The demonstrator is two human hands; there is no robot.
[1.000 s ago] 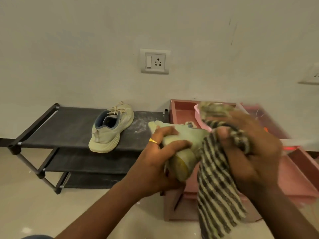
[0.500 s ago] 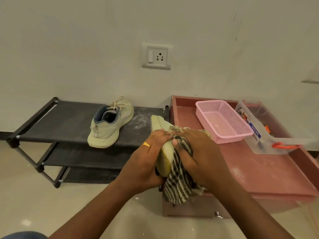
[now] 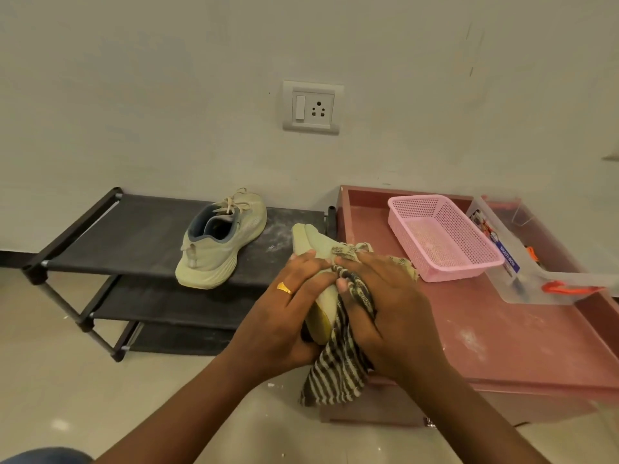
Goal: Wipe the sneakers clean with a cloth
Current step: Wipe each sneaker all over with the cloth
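My left hand [image 3: 288,306], a gold ring on one finger, grips a pale green sneaker [image 3: 310,241] held in the air, toe pointing away from me. My right hand [image 3: 385,306] presses a black-and-white striped cloth [image 3: 335,373] against the right side of that sneaker; the cloth's loose end hangs below both hands. Most of the held sneaker is hidden by my hands. The second pale green sneaker [image 3: 217,249] rests on the top shelf of the black shoe rack [image 3: 110,242] at the left, laces toward the wall.
A pink cabinet top [image 3: 502,343] with a raised rim is at the right; on it stand a pink mesh basket [image 3: 442,236] and a clear plastic box [image 3: 522,272] with an orange latch. A wall socket [image 3: 313,107] is above. Pale tiled floor lies below.
My right hand with the cloth came down from the raised position onto the sneaker's side and now sits lower along it. The basket it covered is in view again.
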